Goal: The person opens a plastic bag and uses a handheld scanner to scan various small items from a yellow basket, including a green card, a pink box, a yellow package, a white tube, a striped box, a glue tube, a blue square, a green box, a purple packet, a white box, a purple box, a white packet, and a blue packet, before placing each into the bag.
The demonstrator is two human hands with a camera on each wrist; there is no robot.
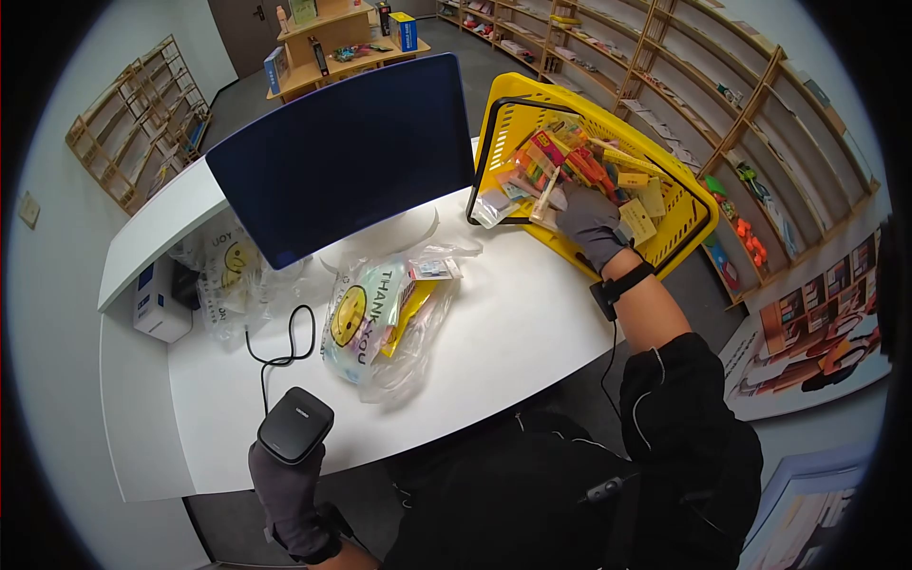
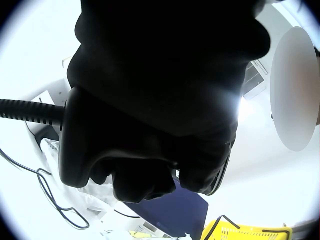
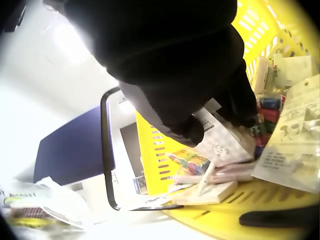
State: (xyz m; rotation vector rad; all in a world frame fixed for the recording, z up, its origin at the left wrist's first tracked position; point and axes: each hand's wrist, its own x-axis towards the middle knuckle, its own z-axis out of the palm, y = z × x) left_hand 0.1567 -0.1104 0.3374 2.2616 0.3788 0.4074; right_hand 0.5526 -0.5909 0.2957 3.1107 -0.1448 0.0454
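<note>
My gloved left hand [image 1: 288, 494] grips a black handheld scanner [image 1: 296, 426], its cable running off to the side in the left wrist view. Inside the yellow basket [image 1: 698, 204], my gloved right hand [image 1: 591, 226] reaches down among small packaged goods [image 1: 638, 218]. In the right wrist view, its thumb and fingers pinch a white printed packet [image 3: 222, 142], whose upper end they partly cover. Left of the basket, a clear plastic bag [image 1: 347, 328] with a smiley face lies on the white counter [image 1: 513, 323], with a yellow packet [image 1: 410, 318] and other items inside.
A dark monitor [image 1: 347, 157] stands behind the bag. More plastic bags [image 1: 228, 275] and a white-and-blue box [image 1: 161, 302] are at the counter's left side. A black cable [image 1: 275, 361] loops near the scanner. Wooden shelves [image 1: 760, 142] line the right wall.
</note>
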